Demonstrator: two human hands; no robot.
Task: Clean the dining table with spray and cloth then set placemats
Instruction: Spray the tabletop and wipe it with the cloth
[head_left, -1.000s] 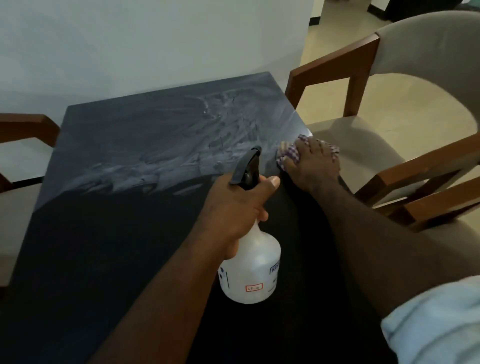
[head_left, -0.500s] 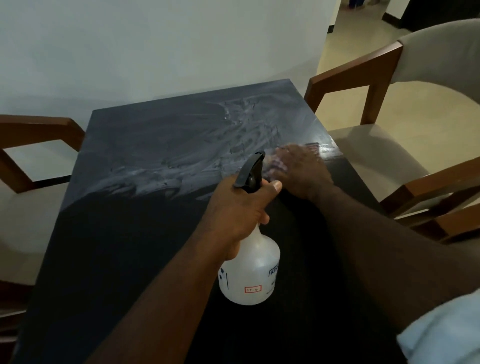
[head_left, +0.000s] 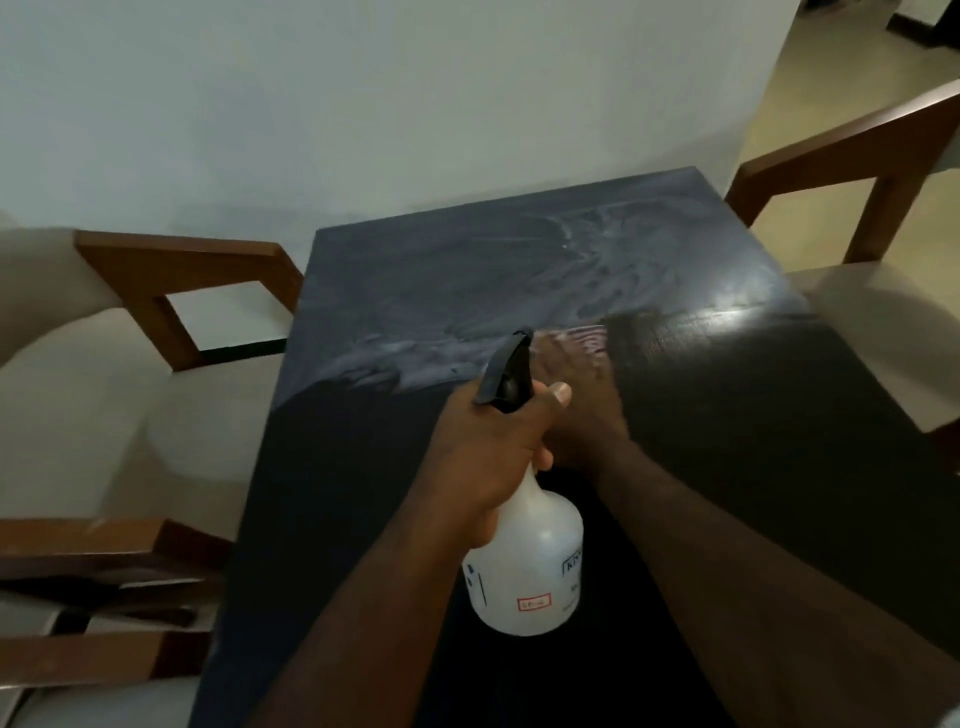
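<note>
The dark dining table (head_left: 753, 441) fills the middle of the view; its far half is covered in whitish spray streaks, while a wiped band at the right looks dark and glossy. My left hand (head_left: 483, 452) grips the neck of a white spray bottle (head_left: 524, 577) with a black trigger head, held just above the near part of the table. My right hand (head_left: 582, 410) lies flat and blurred behind the bottle, pressing a checked cloth (head_left: 589, 340) onto the tabletop. Only the cloth's far edge shows beyond my fingers.
A wooden armchair (head_left: 171, 291) with a pale cushion stands at the table's left side, another chair frame (head_left: 93, 597) nearer me on the left. A third armchair (head_left: 857, 150) stands at the right. A pale wall runs behind the table.
My right hand has slid the cloth leftward from the table's right edge to the middle, leaving a dark wiped band. My view has swung left. The bottle stays held in my left hand.
</note>
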